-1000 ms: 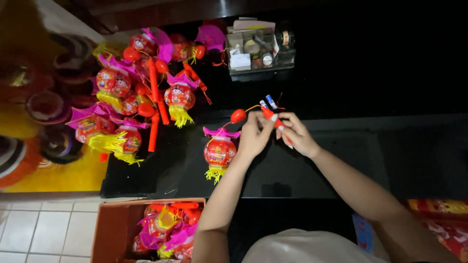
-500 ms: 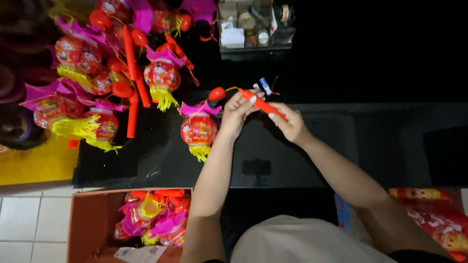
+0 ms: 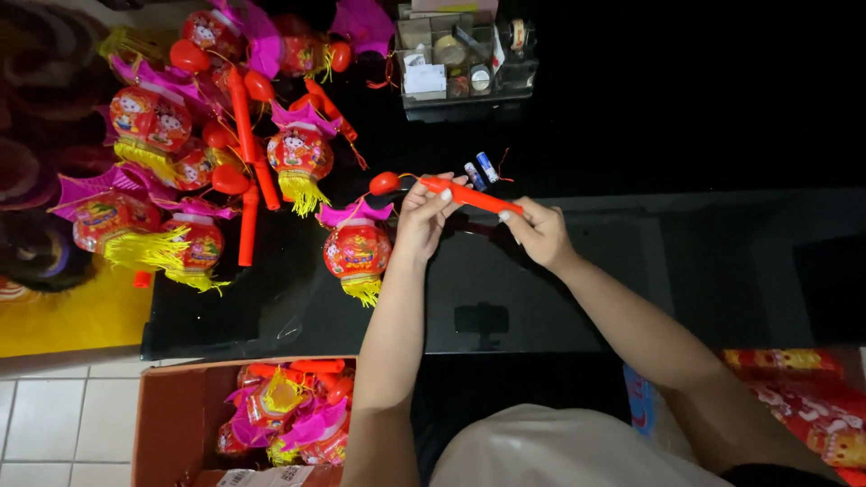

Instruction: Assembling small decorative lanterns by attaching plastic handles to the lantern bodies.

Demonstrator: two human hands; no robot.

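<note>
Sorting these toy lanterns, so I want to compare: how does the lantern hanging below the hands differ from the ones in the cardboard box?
The hanging lantern dangles alone from the red stick, which the left hand and right hand hold over the black table. The boxed lanterns lie jumbled together in the cardboard box by the tiled floor, tilted every way. Both kinds are red with pink tops and yellow fringe.
</note>
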